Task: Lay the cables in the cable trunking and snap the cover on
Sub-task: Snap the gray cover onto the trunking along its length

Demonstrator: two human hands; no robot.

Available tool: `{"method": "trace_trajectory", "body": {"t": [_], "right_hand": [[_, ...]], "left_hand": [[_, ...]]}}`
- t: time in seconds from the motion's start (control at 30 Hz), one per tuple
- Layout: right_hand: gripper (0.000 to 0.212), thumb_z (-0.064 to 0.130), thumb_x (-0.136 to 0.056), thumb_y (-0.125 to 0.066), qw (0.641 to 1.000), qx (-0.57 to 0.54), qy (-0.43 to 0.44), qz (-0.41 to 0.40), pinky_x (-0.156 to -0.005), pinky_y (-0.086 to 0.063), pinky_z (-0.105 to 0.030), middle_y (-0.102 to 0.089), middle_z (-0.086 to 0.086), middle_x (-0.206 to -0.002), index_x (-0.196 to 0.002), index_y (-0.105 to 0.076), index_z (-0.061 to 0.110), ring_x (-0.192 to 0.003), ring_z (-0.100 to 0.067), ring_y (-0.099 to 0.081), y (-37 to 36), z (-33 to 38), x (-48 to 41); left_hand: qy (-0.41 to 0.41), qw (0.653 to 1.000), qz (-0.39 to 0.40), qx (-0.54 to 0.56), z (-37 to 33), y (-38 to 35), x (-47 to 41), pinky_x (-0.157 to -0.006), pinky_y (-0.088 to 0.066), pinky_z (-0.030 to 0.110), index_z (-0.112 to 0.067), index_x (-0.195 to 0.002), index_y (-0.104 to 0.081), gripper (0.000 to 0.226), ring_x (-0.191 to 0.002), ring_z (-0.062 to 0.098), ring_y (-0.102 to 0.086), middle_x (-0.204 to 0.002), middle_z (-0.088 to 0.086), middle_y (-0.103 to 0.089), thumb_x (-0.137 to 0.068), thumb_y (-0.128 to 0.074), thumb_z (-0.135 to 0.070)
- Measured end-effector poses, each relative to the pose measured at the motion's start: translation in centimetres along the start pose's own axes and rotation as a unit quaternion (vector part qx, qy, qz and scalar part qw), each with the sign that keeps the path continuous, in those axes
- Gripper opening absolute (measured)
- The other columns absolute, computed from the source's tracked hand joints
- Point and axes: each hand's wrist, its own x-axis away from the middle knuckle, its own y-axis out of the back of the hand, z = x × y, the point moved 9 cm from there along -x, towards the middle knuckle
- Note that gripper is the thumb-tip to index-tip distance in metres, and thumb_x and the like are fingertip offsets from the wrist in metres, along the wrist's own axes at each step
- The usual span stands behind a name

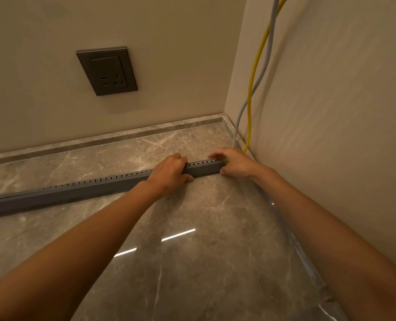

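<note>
A long grey slotted cable trunking [76, 189] lies on the marble floor [192, 262], running from the left edge toward the right wall. My left hand [169, 172] grips the trunking near its right end, fingers over the top and thumb on the near side. My right hand [234, 162] is wrapped around the right end itself. A yellow cable [256, 72] and a grey cable [265, 66] hang down the right wall and meet the floor just behind my right hand. Whether the cover is on, or cables lie inside, I cannot tell.
A dark grey wall socket [106, 71] sits on the back wall above the marble skirting [123, 137]. The right wall [331, 112] stands close to the trunking's end. Ceiling-light reflections streak the glossy floor in front.
</note>
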Motion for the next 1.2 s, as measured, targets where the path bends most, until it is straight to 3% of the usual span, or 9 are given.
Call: {"method": "trace_trajectory", "body": {"t": [0.1, 0.23, 0.43, 0.6, 0.7, 0.83, 0.97, 1.07, 1.2], "right_hand": [[0.058, -0.016, -0.078, -0.047, 0.992, -0.119, -0.025, -0.046, -0.103, -0.042, -0.033, -0.047, -0.014, -0.139, -0.132, -0.042, 0.005, -0.129, -0.024, -0.045, 0.5, 0.0, 0.0], [0.05, -0.011, -0.081, -0.041, 0.946, -0.291, -0.067, -0.13, -0.099, -0.04, -0.031, -0.048, -0.016, -0.137, -0.129, -0.045, 0.003, -0.13, -0.025, -0.044, 0.4, -0.9, 0.1], [0.044, -0.002, -0.086, -0.042, 0.922, -0.346, -0.078, -0.158, -0.107, -0.036, -0.035, -0.048, -0.016, -0.136, -0.129, -0.045, 0.004, -0.128, -0.026, -0.044, -0.9, -0.5, -0.4], [0.047, -0.002, -0.085, -0.041, 0.902, -0.386, -0.075, -0.179, -0.113, -0.033, -0.04, -0.044, -0.017, -0.14, -0.131, -0.041, 0.005, -0.131, -0.027, -0.04, -0.9, -0.4, -0.2], [0.047, -0.004, -0.085, -0.041, 0.899, -0.39, -0.075, -0.182, -0.11, -0.034, -0.036, -0.043, -0.017, -0.14, -0.132, -0.04, 0.003, -0.131, -0.028, -0.04, -0.8, 0.0, -0.4], [0.035, 0.004, -0.087, -0.048, 0.958, -0.244, -0.078, -0.126, -0.091, -0.038, -0.026, -0.056, -0.013, -0.128, -0.121, -0.055, 0.006, -0.113, -0.021, -0.051, -1.1, 0.7, -0.5], [0.033, 0.021, -0.083, -0.063, 0.997, -0.037, -0.003, -0.065, -0.09, -0.04, -0.027, -0.06, -0.01, -0.118, -0.114, -0.061, 0.009, -0.112, -0.023, -0.054, -1.9, 2.7, -0.1], [0.04, 0.03, -0.08, -0.066, 0.991, 0.123, 0.04, -0.045, -0.099, -0.037, -0.037, -0.059, -0.01, -0.118, -0.115, -0.06, 0.013, -0.112, -0.025, -0.052, -2.5, 4.5, -0.2], [0.041, 0.032, -0.081, -0.065, 0.982, 0.177, 0.061, -0.009, -0.096, -0.038, -0.037, -0.056, -0.012, -0.12, -0.114, -0.057, 0.01, -0.112, -0.027, -0.048, -4.5, 6.7, -0.9]], "left_hand": [[0.0, 0.999, -0.015, -0.038, 0.4, -0.1, 0.3, -0.088, -0.046, 0.039, -0.003, -0.116, -0.053, 0.042, -0.105, 0.03, -0.053, -0.117, 0.016, -0.055, -0.089, -0.058, -0.034], [-0.028, 0.997, -0.022, -0.071, -0.2, 0.1, 0.7, -0.09, -0.048, 0.041, -0.005, -0.122, -0.045, 0.041, -0.107, 0.032, -0.053, -0.121, 0.016, -0.053, -0.091, -0.055, -0.03], [-0.058, 0.989, -0.004, -0.139, -1.6, -0.1, 0.8, -0.088, -0.047, 0.04, 0.0, -0.122, -0.045, 0.029, -0.106, 0.035, -0.056, -0.121, 0.02, -0.055, -0.096, -0.039, -0.011], [-0.066, 0.986, 0.004, -0.156, -1.9, -0.7, 0.6, -0.087, -0.045, 0.039, 0.001, -0.118, -0.047, 0.027, -0.105, 0.034, -0.057, -0.119, 0.021, -0.058, -0.096, -0.033, -0.006], [-0.065, 0.988, 0.006, -0.143, -1.8, -0.7, 0.6, -0.086, -0.045, 0.038, 0.001, -0.116, -0.049, 0.026, -0.104, 0.033, -0.057, -0.117, 0.021, -0.059, -0.096, -0.034, -0.007], [-0.063, 0.996, 0.007, -0.062, -0.4, 0.2, 0.4, -0.084, -0.047, 0.037, -0.003, -0.114, -0.054, 0.03, -0.101, 0.029, -0.056, -0.115, 0.016, -0.059, -0.092, -0.053, -0.024], [-0.005, 0.998, 0.055, -0.014, 3.5, 0.8, 0.7, -0.081, -0.047, 0.036, -0.008, -0.111, -0.06, 0.04, -0.099, 0.027, -0.057, -0.111, 0.014, -0.061, -0.081, -0.068, -0.034], [0.04, 0.993, 0.114, -0.009, 5.9, 0.6, 1.3, -0.083, -0.047, 0.035, -0.01, -0.112, -0.059, 0.042, -0.099, 0.026, -0.057, -0.113, 0.012, -0.062, -0.078, -0.071, -0.03], [0.023, 0.989, 0.122, -0.082, 5.5, 0.4, 1.9, -0.085, -0.046, 0.036, -0.006, -0.114, -0.054, 0.04, -0.105, 0.029, -0.055, -0.118, 0.015, -0.057, -0.083, -0.065, -0.029]]}}
